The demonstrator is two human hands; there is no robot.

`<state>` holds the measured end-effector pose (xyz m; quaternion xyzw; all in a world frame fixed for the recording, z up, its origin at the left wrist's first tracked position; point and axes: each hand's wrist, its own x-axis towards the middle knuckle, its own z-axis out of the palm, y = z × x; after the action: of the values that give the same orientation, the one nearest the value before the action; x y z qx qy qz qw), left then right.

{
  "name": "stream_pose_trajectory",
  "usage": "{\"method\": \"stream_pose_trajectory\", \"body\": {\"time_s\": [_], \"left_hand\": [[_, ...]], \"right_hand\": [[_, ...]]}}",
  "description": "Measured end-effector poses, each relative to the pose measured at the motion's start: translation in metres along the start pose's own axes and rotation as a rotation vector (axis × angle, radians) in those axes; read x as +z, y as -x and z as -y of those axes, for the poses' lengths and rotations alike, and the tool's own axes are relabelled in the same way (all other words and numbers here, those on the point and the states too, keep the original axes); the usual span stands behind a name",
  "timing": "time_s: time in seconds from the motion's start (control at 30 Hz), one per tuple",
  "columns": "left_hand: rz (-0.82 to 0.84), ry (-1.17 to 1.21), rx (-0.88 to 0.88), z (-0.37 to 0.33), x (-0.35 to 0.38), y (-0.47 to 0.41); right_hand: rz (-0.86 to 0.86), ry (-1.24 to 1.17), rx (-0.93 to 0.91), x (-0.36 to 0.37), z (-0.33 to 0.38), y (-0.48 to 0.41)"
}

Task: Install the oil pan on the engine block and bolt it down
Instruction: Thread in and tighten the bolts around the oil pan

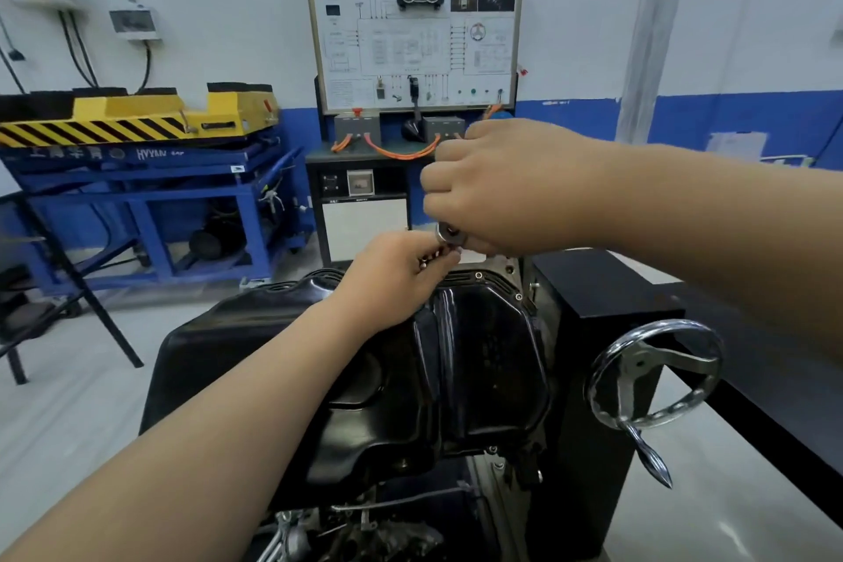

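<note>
A black oil pan (479,361) lies on top of the engine block (365,529), which sits in a stand before me. Bolts (478,275) show in the pan's far flange. Above the pan's far edge, my right hand (506,187) grips a metal ratchet wrench (449,234); only its round head shows below my fingers. My left hand (397,269) pinches a small socket or bolt right under that head, with small bolts seen between its fingers. What lies directly under the wrench is hidden by my hands.
A chrome handwheel with a crank handle (657,374) sticks out from the black stand box (606,287) at the right. Behind stand a training board on a cabinet (413,32) and a blue cart with a yellow lift (137,123). A dark chair frame (54,287) is at left.
</note>
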<state>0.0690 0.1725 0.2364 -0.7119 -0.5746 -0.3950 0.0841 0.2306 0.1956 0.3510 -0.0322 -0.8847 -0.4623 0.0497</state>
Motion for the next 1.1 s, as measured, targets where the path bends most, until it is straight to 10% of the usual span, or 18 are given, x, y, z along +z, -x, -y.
{"method": "stream_pose_trajectory", "body": {"time_s": [0.3, 0.5, 0.77, 1.1], "left_hand": [[-0.209, -0.210, 0.094, -0.011, -0.001, -0.004], [-0.005, -0.087, 0.075, 0.003, 0.002, -0.001], [-0.090, -0.311, -0.093, -0.005, 0.000, -0.005], [0.000, -0.573, -0.133, -0.009, -0.002, -0.010]], "right_hand": [[0.172, -0.276, 0.533, 0.004, 0.019, -0.007], [-0.131, 0.101, -0.030, 0.006, -0.005, 0.003], [0.094, -0.164, 0.360, -0.001, 0.025, -0.015], [0.112, -0.187, 0.379, -0.002, 0.025, -0.016]]}}
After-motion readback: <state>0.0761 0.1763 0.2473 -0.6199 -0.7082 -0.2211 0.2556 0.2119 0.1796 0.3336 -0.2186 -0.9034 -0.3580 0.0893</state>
